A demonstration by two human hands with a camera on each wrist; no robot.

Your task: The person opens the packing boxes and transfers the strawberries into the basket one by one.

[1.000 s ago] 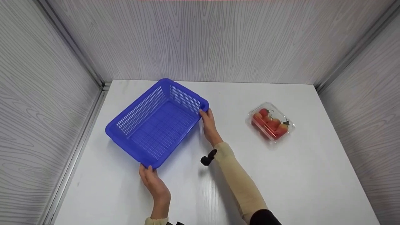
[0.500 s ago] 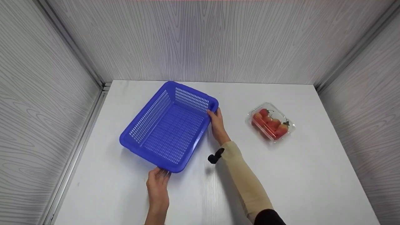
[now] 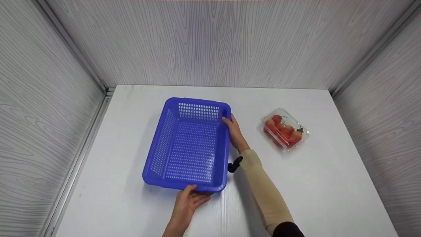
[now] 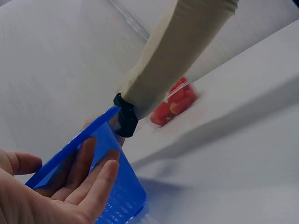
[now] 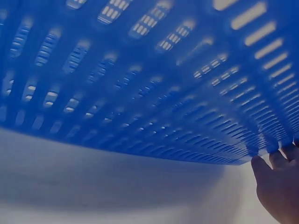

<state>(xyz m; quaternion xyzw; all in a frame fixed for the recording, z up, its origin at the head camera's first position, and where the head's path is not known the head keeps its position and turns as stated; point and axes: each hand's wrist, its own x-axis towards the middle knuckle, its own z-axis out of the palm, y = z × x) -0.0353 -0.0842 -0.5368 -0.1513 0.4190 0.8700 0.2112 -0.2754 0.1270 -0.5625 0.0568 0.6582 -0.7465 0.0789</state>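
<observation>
Blue plastic basket [image 3: 190,148]: rectangular, perforated walls and floor, rolled rim, nothing inside. Sits upright on the white table [image 3: 329,191], long axis running near to far, left of centre. Near short rim held by the left hand [image 3: 187,204]; far right corner held by the right hand [image 3: 235,131].
</observation>
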